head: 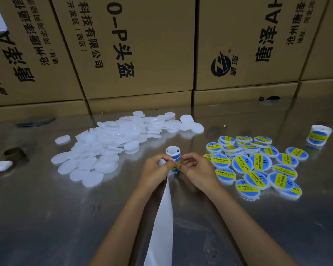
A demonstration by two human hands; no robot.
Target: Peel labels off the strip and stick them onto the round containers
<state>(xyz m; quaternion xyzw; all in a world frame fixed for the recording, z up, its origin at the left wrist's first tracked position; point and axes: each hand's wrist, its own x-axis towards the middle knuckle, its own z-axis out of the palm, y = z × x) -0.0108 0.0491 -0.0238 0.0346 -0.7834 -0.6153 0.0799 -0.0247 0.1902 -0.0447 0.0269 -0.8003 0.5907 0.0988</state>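
A small roll of blue and yellow labels (173, 154) stands upright between my hands at the table's middle. My left hand (156, 167) grips the roll from the left. My right hand (195, 167) pinches a label's edge on the roll's right side. The empty white backing strip (161, 217) trails down from the roll toward me. A heap of plain white round containers (112, 143) lies to the left. Several labelled containers (258, 166) with blue and yellow stickers lie in a pile to the right.
A second label roll (318, 138) stands at the far right. Cardboard boxes (135, 54) wall off the back of the shiny metal table (65, 217). A brown tape ring (14, 153) and a white object (0, 166) sit at the left edge.
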